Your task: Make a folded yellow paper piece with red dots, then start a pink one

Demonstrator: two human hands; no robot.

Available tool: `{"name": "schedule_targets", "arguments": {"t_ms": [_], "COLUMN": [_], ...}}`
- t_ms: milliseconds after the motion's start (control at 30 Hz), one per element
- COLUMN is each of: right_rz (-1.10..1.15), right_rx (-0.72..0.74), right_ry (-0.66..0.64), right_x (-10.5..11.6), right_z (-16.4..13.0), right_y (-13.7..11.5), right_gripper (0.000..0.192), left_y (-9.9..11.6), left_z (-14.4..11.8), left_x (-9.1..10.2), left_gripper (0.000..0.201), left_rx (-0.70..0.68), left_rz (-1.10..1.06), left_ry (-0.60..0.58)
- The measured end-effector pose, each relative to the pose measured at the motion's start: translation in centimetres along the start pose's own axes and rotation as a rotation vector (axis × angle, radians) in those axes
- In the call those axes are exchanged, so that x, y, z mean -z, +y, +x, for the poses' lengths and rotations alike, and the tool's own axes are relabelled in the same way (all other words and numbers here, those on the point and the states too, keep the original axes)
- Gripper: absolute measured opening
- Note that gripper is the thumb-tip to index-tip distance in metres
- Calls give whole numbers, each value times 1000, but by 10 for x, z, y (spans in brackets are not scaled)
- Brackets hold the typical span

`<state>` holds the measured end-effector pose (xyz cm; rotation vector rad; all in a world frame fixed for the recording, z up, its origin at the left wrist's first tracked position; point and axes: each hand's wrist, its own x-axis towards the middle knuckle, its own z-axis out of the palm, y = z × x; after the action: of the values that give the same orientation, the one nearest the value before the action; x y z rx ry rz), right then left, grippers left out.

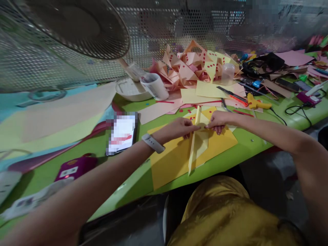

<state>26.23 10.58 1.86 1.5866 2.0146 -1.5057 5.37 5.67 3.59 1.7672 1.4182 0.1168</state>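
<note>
Pinching folded pale-yellow paper (196,143) | left hand (176,130) | right hand (217,121), fingers closed

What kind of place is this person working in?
Likely a paper-craft workbench: a pile of folded paper shapes, a glue gun and a cutter crowd the green table.

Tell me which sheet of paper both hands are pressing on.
The pale yellow folded paper, lying on the orange sheet. The left hand and right hand pinch its top; other sheets lie untouched behind.
</note>
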Motion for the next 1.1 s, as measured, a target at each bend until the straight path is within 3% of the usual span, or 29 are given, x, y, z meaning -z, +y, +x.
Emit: {"name": "schedule_targets", "arguments": {"t_ms": [200, 400, 500, 633, 833, 967, 1100], "right_rz": [74, -24, -20, 134, 460, 288, -46], "right_rx": [103, 132, 128, 118, 178, 188, 195], "right_ry": [132, 175, 184, 214, 103, 137, 200], "right_x": [-11, -36, -42, -45, -54, -53, -51], "right_z": [-13, -35, -39, -41, -34, -21, -16], "right_y": [0, -6, -8, -13, -25, -26, -21], "right_gripper": [36, 34, 40, 50, 36, 28, 19], "left_y": [-12, -13, -12, -16, -20, -24, -38], "left_z": [-31, -37, -42, -51, -64, -68, -64], "left_x": [-23, -36, -38, -44, -51, -52, -54], "left_gripper": [34, 26, 28, 27, 26, 21, 26], "left_rx": [-71, -69, -75, -143, -191, -238, -461], "left_rz": [139, 1, -118, -182, -85, -10, 331], "left_ry": [199, 143, 197, 331, 455, 442, 551]}}
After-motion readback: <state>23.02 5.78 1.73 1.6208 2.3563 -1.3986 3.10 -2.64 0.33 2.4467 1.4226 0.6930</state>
